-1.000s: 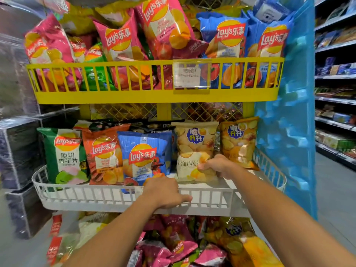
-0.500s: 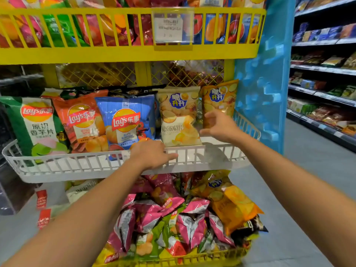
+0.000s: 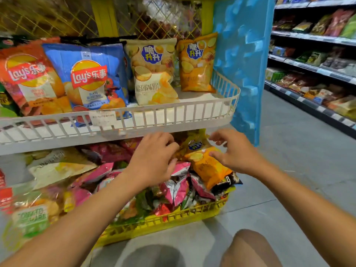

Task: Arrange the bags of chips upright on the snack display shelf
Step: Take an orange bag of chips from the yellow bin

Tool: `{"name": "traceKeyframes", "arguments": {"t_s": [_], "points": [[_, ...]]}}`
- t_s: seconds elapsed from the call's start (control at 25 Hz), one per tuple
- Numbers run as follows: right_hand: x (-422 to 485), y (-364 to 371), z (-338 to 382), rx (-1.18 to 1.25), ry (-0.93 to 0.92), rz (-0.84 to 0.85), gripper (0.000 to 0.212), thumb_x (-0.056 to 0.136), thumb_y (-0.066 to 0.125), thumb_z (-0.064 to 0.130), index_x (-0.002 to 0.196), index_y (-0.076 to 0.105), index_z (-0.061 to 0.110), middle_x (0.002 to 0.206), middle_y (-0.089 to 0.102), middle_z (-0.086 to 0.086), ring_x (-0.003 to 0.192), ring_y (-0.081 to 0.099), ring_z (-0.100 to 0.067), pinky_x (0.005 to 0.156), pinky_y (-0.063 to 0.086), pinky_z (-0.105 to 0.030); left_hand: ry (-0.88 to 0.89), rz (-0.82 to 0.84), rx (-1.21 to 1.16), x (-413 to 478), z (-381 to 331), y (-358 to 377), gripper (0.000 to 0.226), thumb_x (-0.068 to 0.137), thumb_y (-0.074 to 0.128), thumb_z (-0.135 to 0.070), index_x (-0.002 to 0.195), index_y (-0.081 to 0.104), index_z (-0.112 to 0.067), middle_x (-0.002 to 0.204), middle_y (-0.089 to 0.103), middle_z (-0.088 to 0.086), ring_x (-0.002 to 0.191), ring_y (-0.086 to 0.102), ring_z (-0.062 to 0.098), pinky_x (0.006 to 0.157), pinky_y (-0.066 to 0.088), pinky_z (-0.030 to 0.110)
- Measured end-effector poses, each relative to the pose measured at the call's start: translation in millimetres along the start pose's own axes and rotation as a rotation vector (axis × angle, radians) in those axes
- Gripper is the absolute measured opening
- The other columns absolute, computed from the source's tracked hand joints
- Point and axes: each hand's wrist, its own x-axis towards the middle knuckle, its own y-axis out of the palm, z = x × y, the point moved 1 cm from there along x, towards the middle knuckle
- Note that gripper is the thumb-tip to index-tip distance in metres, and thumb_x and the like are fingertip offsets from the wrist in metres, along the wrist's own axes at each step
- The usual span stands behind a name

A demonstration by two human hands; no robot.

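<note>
Chip bags stand upright in the white wire shelf (image 3: 173, 116): an orange-red Lay's bag (image 3: 30, 78), a blue Lay's bag (image 3: 90, 78), a cream bag (image 3: 152, 72) and an orange bag (image 3: 196, 62). Below it, the yellow bottom basket (image 3: 163, 220) holds a loose heap of bags lying flat. My left hand (image 3: 154, 158) and my right hand (image 3: 233, 151) hover over an orange bag (image 3: 208, 166) on top of that heap. Both hands have fingers spread; the right fingertips touch the bag's upper edge. Neither hand has closed on it.
A blue plastic panel (image 3: 244, 60) flanks the rack on the right. Store shelves (image 3: 316, 70) with packaged goods line the aisle further right. A cream bag (image 3: 57, 164) and a green-labelled bag (image 3: 28, 218) lie at the left of the bottom tier. My knees show at the bottom.
My view has dropped from the upper tiers to the bottom basket. Both hands left the white shelf rail and the upright bags and came down over the orange bag in the heap.
</note>
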Motion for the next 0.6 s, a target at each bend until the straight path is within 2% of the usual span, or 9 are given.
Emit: {"name": "traceKeyframes", "arguments": {"t_s": [0.08,0.16,0.24,0.36,0.48,0.6], "points": [[5,25,-27,-0.015,0.116,0.076,0.045,0.074,0.079,0.027,0.115,0.064,0.016,0.11,0.067,-0.004,0.099,0.063,-0.022,0.085,0.051,-0.034,-0.054,0.207,-0.041,0,-6,29,0.043,0.082,0.054,-0.043,0.114,0.066,-0.018,0.116,0.063,0.006,0.107,0.056,0.029,0.086,0.043,0.043],[15,48,-57,-0.039,0.217,0.158,0.058,0.071,0.079,0.025,0.124,0.058,0.017,0.12,0.063,-0.008,0.109,0.061,-0.026,0.086,0.049,-0.034,-0.145,0.325,-0.123,3,-7,57,0.049,0.086,0.054,-0.046,0.129,0.058,-0.023,0.129,0.057,0.003,0.118,0.051,0.026,0.096,0.042,0.043],[27,68,-86,-0.021,0.336,0.218,0.075,0.068,0.081,0.026,0.135,0.049,0.021,0.134,0.055,-0.012,0.12,0.054,-0.031,0.093,0.048,-0.037,-0.225,0.37,-0.202,6,-7,79,0.055,0.087,0.056,-0.048,0.137,0.052,-0.025,0.137,0.054,0.001,0.125,0.049,0.026,0.101,0.042,0.043],[49,84,-118,0.043,0.515,0.261,0.099,0.062,0.086,0.037,0.145,0.033,0.029,0.145,0.044,-0.016,0.131,0.044,-0.036,0.104,0.044,-0.045,-0.316,0.376,-0.237,3,-5,101,0.059,0.087,0.058,-0.048,0.141,0.049,-0.025,0.142,0.051,0.001,0.13,0.046,0.026,0.102,0.042,0.043],[69,90,-136,0.188,0.646,0.325,0.097,0.067,0.085,0.034,0.147,0.032,0.016,0.149,0.042,-0.015,0.133,0.044,-0.034,0.102,0.041,-0.04,-0.362,0.401,-0.24,4,-8,115,0.06,0.087,0.06,-0.045,0.142,0.048,-0.023,0.144,0.05,0.002,0.133,0.044,0.026,0.104,0.041,0.044],[78,100,-148,0.225,0.7,0.543,0.092,0.067,0.084,0.038,0.143,0.042,0.008,0.146,0.048,-0.014,0.13,0.048,-0.034,0.106,0.041,-0.045,-0.379,0.444,-0.216,4,-7,121,0.061,0.087,0.06,-0.045,0.142,0.048,-0.023,0.143,0.051,0.002,0.132,0.044,0.026,0.104,0.041,0.045]]}}
